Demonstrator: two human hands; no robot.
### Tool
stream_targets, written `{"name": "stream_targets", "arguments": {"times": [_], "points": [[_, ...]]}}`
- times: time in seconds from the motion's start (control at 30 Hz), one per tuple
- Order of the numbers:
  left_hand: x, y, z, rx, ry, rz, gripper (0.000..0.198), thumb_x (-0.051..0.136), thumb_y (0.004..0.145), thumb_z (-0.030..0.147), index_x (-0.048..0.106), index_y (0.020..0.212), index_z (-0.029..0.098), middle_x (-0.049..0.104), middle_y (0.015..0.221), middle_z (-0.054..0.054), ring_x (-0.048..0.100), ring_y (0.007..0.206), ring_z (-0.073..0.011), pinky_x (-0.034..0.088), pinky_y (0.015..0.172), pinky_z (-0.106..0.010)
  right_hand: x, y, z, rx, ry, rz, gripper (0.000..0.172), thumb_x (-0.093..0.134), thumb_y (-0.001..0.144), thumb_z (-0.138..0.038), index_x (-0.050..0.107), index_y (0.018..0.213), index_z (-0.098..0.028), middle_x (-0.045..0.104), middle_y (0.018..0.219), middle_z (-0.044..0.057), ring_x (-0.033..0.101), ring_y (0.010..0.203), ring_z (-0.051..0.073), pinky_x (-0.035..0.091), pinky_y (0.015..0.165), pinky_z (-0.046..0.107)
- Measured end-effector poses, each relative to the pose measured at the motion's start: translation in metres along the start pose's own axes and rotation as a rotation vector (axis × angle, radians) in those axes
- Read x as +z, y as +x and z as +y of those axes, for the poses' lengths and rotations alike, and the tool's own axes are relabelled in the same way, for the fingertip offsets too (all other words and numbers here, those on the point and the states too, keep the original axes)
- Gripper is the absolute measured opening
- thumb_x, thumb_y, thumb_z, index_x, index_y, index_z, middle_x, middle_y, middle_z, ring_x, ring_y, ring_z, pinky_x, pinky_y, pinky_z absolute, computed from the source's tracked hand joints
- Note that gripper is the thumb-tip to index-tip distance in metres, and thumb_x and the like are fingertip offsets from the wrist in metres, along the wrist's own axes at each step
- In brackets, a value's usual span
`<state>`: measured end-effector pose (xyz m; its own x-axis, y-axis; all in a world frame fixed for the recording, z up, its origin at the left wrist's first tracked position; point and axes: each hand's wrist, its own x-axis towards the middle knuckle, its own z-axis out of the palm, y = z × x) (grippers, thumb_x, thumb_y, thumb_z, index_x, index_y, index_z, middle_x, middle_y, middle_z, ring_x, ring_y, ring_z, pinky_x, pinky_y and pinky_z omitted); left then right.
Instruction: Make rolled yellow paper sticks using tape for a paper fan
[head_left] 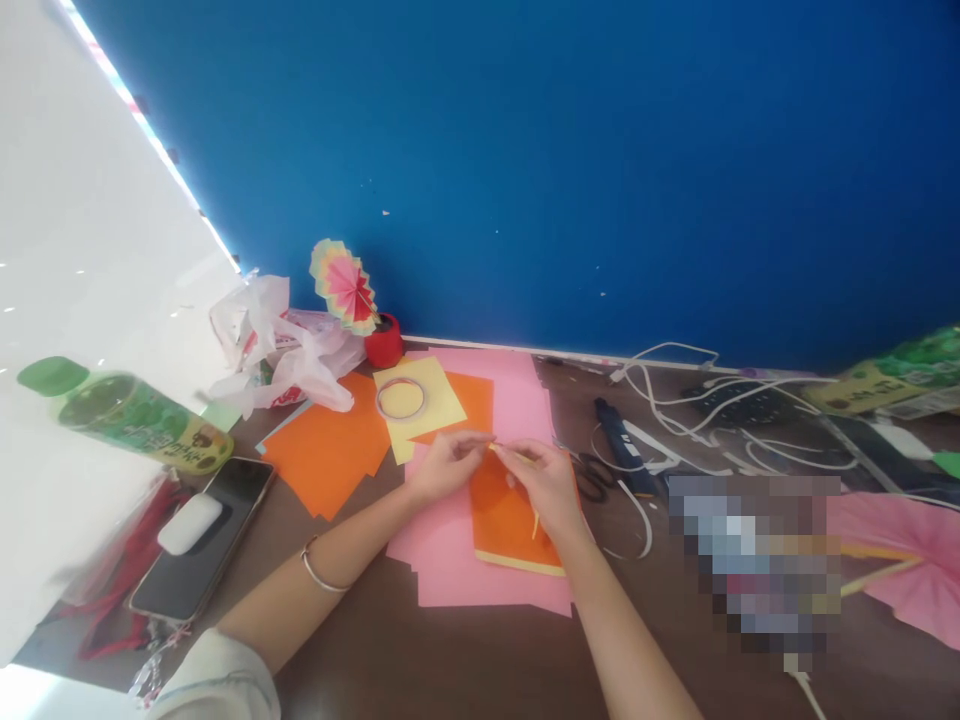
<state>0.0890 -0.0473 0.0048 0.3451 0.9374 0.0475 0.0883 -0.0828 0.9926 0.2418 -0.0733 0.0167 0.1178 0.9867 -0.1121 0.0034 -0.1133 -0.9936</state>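
Note:
My left hand (451, 464) and my right hand (544, 485) meet above the stacked paper, their fingertips pinched on a thin yellow strip (493, 446). Part of the strip hangs below my right hand, and the fingers hide some of it. Beneath my hands lie orange sheets (510, 520) with a yellow edge showing at the bottom, on top of pink sheets (450, 570). Behind my left hand, a roll of tape (400, 398) rests on yellow paper (442, 400).
Orange sheets (322, 455), a plastic bag (300, 360), a green bottle (142, 415), a phone (202, 540) and a white case (190, 524) lie left. A paper fan (345, 287) stands in a red holder (384, 343). Scissors (595, 476), cables (675, 420) and a pink fan (915, 560) are right.

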Motion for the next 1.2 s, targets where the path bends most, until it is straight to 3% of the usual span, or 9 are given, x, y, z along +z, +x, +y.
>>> {"name": "stream_targets", "arguments": {"times": [0.4,0.93,1.2], "points": [[0.0007,-0.0013,0.0012,0.02,0.011,-0.03,0.031,0.046,0.079,0.012,0.067,0.102,0.016,0.07,0.101,-0.007,0.064,0.094,-0.018,0.05,0.084,-0.031,0.0027,0.0007,0.0045,0.035,0.071,0.006,0.026,0.075,0.06,-0.042,0.068,0.067,-0.018,0.065,0.066,0.003,0.056,0.056,0.015,0.044,0.055,0.028],[0.0002,-0.0024,0.005,-0.01,-0.016,-0.047,0.029,0.047,0.079,0.014,0.068,0.099,0.017,0.071,0.097,-0.006,0.065,0.092,-0.019,0.05,0.085,-0.033,0.0033,0.0001,0.0041,0.045,0.054,-0.001,0.026,0.075,0.062,-0.042,0.067,0.067,-0.018,0.065,0.066,0.003,0.058,0.056,0.016,0.047,0.056,0.028],[0.0013,-0.0035,-0.0023,-0.002,-0.203,-0.131,0.032,0.057,0.076,0.015,0.064,0.107,0.014,0.067,0.107,-0.011,0.064,0.098,-0.0208,0.049,0.091,-0.036,0.0031,0.0019,0.006,0.072,0.157,0.0,0.023,0.078,0.058,-0.038,0.067,0.063,-0.019,0.064,0.063,0.001,0.057,0.054,0.014,0.047,0.055,0.028]]}}
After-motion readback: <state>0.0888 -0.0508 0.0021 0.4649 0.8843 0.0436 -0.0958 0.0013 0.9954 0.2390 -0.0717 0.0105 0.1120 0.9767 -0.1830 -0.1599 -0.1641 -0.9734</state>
